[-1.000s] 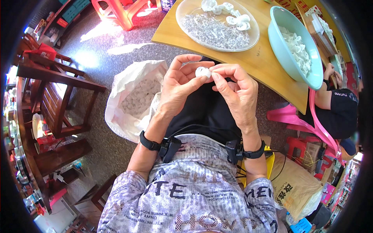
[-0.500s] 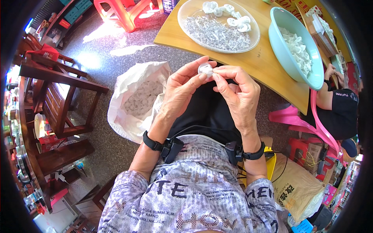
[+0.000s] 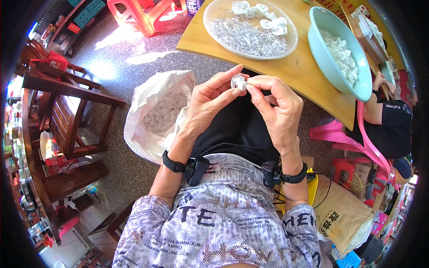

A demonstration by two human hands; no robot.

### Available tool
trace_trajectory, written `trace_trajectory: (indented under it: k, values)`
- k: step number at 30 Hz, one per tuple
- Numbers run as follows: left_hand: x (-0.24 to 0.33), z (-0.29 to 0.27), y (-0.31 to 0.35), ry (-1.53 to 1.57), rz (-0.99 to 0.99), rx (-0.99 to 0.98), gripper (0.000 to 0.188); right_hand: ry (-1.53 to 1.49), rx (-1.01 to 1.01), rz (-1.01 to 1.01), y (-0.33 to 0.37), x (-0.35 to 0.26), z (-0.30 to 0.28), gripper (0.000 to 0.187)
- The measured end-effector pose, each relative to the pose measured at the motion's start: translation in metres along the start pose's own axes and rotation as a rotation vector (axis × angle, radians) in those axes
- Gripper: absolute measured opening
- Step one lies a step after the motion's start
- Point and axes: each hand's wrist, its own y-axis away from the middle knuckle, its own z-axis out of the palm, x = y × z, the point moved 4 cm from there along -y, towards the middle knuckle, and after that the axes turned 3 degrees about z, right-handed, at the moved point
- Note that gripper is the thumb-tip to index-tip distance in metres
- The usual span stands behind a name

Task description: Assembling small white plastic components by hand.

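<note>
Above my lap, a small round white plastic part (image 3: pixel 238 82) is pinched between the thumb and fingers of my left hand (image 3: pixel 212 96). My right hand (image 3: pixel 277 103) meets it from the right, thumb and forefinger pressed together on a small piece at the part's edge; that piece is mostly covered by the fingertips. Beyond my hands, on the wooden table (image 3: pixel 308 80), stands a clear round tray (image 3: pixel 248 57) with many small transparent pieces and several white round parts. To its right, a light blue basin (image 3: pixel 318 62) holds a heap of white parts.
Left of my knees, an open white sack (image 3: pixel 138 134) filled with small whitish parts stands on the floor. A wooden chair (image 3: pixel 67 120) is farther left, a red stool (image 3: pixel 143 20) beyond. At the right, another person's arm (image 3: pixel 373 111) shows beside a pink chair (image 3: pixel 330 134).
The white part has turned between my fingers, so its side now shows rather than its round face. My right hand has shifted slightly to the right.
</note>
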Motion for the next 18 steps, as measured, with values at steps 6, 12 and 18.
trace_trajectory:
  k: [6,12,18]
  values:
    - [0.004,0.002,0.0,-0.12,0.042,-0.05,0.049,-0.099,-0.008,0.09,0.003,0.008,0.0,0.009]
    - [0.011,0.002,0.0,-0.277,0.128,-0.084,0.048,-0.11,-0.037,0.073,0.003,0.008,-0.002,0.01]
    - [0.026,0.014,0.0,-0.696,0.357,-0.031,0.054,-0.287,-0.003,0.154,0.01,0.021,0.002,0.007]
